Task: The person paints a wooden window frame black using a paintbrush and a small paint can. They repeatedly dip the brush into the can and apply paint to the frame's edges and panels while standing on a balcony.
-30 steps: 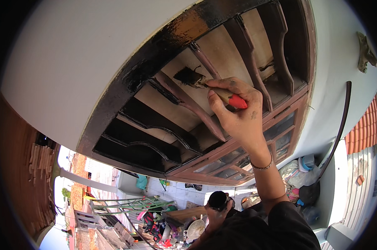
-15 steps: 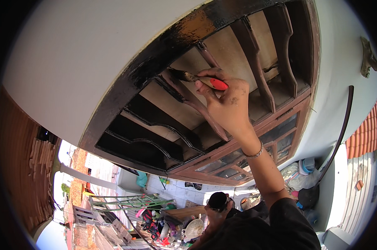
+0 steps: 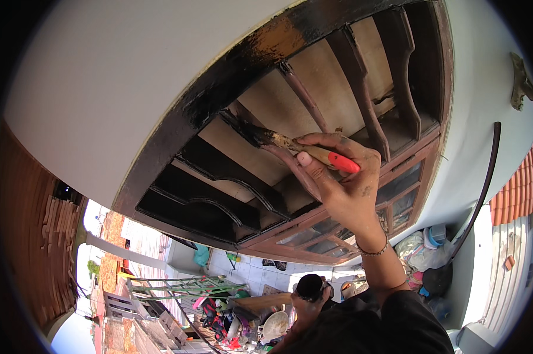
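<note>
Pinched in my right hand (image 3: 346, 177) is a paintbrush (image 3: 319, 154) with a wooden handle and red end. Its dark bristles lie against one of the curved wooden slats (image 3: 287, 158) in a window-like frame (image 3: 204, 79). Black paint coats the slats on the left and much of the frame's upper rail; slats farther right are still brown, with a bare orange-brown patch on the rail. Low in the view, my left hand (image 3: 309, 307) is wrapped round a small container (image 3: 309, 287) with black inside.
Below the slats runs a brown glazed window (image 3: 396, 197). A pale wall (image 3: 113, 76) surrounds the frame. Far below on the tiled floor are a green ladder (image 3: 184, 287), a pan (image 3: 275, 325) and assorted clutter. A dark pipe (image 3: 484, 183) runs along the right.
My right hand has moved down and right with the paintbrush, bringing the bristles from near the upper rail farther down the slat. My left hand stays about where it was.
</note>
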`<action>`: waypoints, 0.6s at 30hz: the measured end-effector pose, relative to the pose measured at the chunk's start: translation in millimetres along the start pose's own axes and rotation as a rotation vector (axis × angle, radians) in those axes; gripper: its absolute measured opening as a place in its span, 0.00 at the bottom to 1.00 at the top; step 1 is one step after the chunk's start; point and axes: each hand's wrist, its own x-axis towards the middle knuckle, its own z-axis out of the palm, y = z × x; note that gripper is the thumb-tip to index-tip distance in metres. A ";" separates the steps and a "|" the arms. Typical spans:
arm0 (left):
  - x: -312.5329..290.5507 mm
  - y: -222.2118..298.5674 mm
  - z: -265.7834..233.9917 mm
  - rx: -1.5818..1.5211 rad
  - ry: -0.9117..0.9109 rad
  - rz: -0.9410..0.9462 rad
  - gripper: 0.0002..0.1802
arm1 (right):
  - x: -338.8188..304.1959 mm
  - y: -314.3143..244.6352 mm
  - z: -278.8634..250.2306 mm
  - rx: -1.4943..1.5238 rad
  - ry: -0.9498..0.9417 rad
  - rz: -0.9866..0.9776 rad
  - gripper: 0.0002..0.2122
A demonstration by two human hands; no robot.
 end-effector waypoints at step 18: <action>6.1 5.2 -0.3 -0.011 -0.022 0.007 0.18 | -12.2 -3.4 -28.8 0.092 0.150 0.114 0.10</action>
